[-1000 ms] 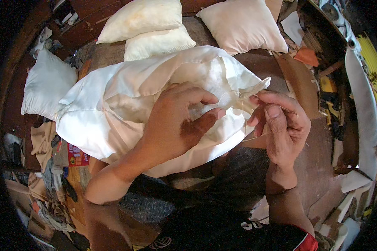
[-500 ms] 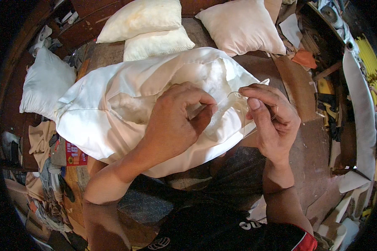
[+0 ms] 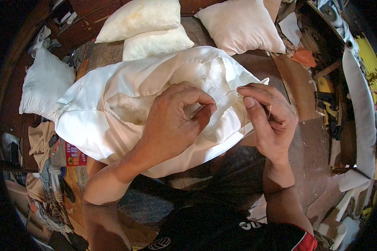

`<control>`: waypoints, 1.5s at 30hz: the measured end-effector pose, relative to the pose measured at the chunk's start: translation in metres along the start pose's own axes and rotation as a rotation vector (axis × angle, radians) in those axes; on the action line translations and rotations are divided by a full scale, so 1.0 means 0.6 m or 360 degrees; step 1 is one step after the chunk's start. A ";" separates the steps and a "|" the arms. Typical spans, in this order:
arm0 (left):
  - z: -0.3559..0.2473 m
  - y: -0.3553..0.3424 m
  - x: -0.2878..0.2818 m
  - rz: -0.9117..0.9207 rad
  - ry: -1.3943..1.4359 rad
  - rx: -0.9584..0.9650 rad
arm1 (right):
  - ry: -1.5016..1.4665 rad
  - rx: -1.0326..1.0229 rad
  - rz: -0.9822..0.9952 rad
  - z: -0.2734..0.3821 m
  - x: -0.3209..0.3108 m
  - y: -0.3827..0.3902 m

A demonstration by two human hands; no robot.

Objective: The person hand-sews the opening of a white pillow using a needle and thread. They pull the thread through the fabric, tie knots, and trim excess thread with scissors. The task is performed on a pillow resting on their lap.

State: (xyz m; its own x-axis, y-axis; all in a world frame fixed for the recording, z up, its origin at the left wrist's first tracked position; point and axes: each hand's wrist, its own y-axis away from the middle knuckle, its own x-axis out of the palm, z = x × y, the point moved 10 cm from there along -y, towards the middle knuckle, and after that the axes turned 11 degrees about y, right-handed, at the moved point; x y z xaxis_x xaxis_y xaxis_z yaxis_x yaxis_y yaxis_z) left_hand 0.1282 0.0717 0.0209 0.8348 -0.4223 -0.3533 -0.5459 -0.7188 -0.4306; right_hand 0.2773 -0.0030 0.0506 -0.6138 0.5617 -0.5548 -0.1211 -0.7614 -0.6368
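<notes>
A large white satin cushion cover (image 3: 79, 100) lies across my lap, gaping open along its top with fluffy white stuffing (image 3: 205, 75) showing inside. My left hand (image 3: 180, 113) hovers over the opening, thumb and forefinger pinched on a fine thread (image 3: 224, 98). My right hand (image 3: 272, 121), at the cover's right end, pinches the looped thread between curled fingers; whether a needle is among them is too small to tell. My left hand hides part of the stuffing.
Two stacked cream pillows (image 3: 142, 21) and a pale pillow (image 3: 238, 25) lie beyond the cover, a white pillow (image 3: 46, 83) at left. Fabric scraps (image 3: 42, 146) crowd the left side; a long pale roll (image 3: 360, 117), yellow material (image 3: 368, 58) and orange cloth (image 3: 303, 56) are at right.
My right hand has moved left and slightly up, toward my left hand. My left thumb and forefinger have come together into a pinch on the thread.
</notes>
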 end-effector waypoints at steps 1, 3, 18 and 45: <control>0.002 0.001 -0.001 -0.0008 0.0013 0.0000 | 0.0013 0.0016 0.0026 0.000 0.003 0.000; 0.001 0.002 -0.002 -0.0026 0.0022 -0.0004 | 0.0040 0.0047 0.0077 0.003 0.007 0.001; 0.011 0.013 -0.007 -0.0005 0.0475 -0.0278 | -0.1330 0.0876 0.0323 -0.058 0.079 0.033; -0.249 0.213 -0.360 -0.1145 -0.0018 0.1110 | -0.0096 -0.0285 -0.0158 0.082 -0.067 0.037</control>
State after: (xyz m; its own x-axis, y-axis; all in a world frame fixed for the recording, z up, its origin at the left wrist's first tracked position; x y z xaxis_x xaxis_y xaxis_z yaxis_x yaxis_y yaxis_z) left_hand -0.1111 -0.0117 0.1661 0.9843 -0.0065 0.1763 0.1653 -0.3152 -0.9345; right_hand 0.2608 -0.0584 0.0854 -0.6518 0.6068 -0.4549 -0.0461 -0.6304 -0.7749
